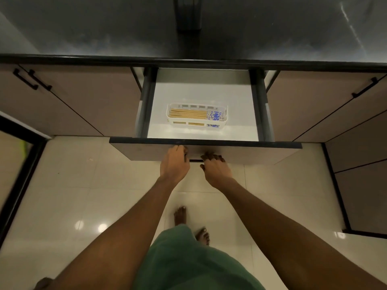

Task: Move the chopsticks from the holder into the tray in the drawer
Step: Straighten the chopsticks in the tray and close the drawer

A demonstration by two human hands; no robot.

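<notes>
One tray sitting in drawer; one chopsticks bundle lying crosswise, blue ends pointing right. Right hand curling round handle; left hand grip unclear.
</notes>
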